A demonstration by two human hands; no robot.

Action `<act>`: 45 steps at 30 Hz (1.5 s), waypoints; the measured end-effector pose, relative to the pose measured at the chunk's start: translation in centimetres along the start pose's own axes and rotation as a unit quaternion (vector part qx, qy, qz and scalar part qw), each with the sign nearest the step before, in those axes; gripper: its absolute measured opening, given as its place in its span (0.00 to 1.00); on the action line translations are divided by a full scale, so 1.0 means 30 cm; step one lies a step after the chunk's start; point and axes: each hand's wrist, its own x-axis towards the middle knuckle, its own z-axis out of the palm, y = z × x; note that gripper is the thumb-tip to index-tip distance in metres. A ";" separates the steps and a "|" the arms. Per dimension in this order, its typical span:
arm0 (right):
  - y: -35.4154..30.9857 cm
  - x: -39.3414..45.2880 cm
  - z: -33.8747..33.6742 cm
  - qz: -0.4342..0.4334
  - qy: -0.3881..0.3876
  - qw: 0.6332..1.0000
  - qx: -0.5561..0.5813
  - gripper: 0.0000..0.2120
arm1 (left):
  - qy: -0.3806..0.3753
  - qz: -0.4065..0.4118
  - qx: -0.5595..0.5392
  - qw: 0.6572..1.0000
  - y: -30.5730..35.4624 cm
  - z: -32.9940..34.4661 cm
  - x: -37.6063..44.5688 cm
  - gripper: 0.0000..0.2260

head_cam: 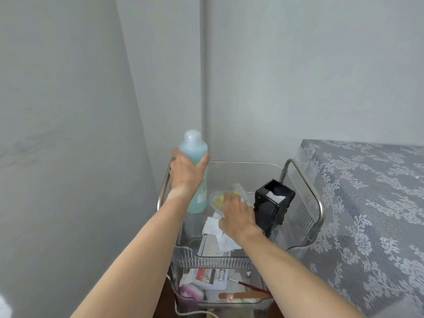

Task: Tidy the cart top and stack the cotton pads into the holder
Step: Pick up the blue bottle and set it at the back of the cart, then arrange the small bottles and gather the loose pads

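Note:
My left hand (187,172) is shut on a tall bottle of pale blue-green liquid (195,154), which it holds upright above the left rear of the clear tray (243,163) on the cart top. My right hand (237,218) reaches into the tray, its fingers closed around a small clear container with something yellow inside (219,199). Several white cotton pads (212,227) lie loose on the tray floor under that hand. The black pad holder (273,205) stands tilted at the tray's right, with a white pad (276,196) showing in its open top.
The cart has metal handle rails on the left (163,191) and right (314,191). A lower shelf (220,288) holds boxes, a brush, a nail file and pink items. A lace-covered surface (367,203) stands close on the right. Grey walls meet in the corner behind.

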 end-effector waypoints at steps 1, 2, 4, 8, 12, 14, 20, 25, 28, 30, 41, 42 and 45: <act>-0.005 -0.005 -0.005 0.004 0.015 0.999 0.034 0.20 | 0.006 0.009 -0.020 1.000 -0.012 0.006 -0.017 0.32; -0.010 -0.010 -0.009 0.003 0.029 0.998 0.062 0.18 | 0.009 0.017 -0.043 0.999 -0.028 0.013 -0.037 0.30; -0.012 -0.013 -0.011 -0.015 0.054 0.994 0.090 0.18 | 0.001 0.021 -0.080 0.997 -0.067 0.021 -0.090 0.28; 0.006 0.022 -0.035 -0.042 0.082 0.989 0.114 0.16 | -0.066 -0.026 -0.064 0.995 -0.149 0.035 -0.176 0.24; 0.009 0.077 -0.054 -0.051 0.104 0.985 0.124 0.12 | -0.210 -0.151 0.006 0.966 -0.203 0.012 -0.186 0.23; -0.006 0.105 -0.058 -0.061 0.110 0.983 0.130 0.11 | -0.250 -0.155 0.049 0.955 -0.226 -0.015 -0.185 0.23; -0.063 0.178 -0.048 -0.081 0.100 0.980 0.150 0.15 | -0.253 -0.085 0.098 0.959 -0.247 -0.006 -0.207 0.23; -0.061 0.179 -0.012 -0.087 0.095 0.981 0.145 0.31 | -0.292 -0.024 0.159 0.943 -0.251 0.013 -0.217 0.25; -0.029 0.160 0.001 -0.040 0.076 0.975 0.206 0.33 | -0.286 -0.006 0.172 0.943 -0.252 0.011 -0.215 0.25; -0.001 0.147 0.010 0.033 0.060 0.961 0.267 0.37 | -0.280 0.000 0.183 0.942 -0.252 0.008 -0.214 0.25; 0.024 0.075 0.067 0.129 -0.080 0.979 0.134 0.39 | -0.348 0.065 0.251 0.901 -0.248 0.028 -0.226 0.20; 0.024 0.076 0.065 0.128 -0.069 0.980 0.133 0.36 | -0.361 0.065 0.255 0.895 -0.251 0.028 -0.225 0.21; 0.031 0.086 0.040 0.126 -0.054 0.981 0.134 0.31 | -0.399 0.059 0.269 0.875 -0.259 0.034 -0.223 0.22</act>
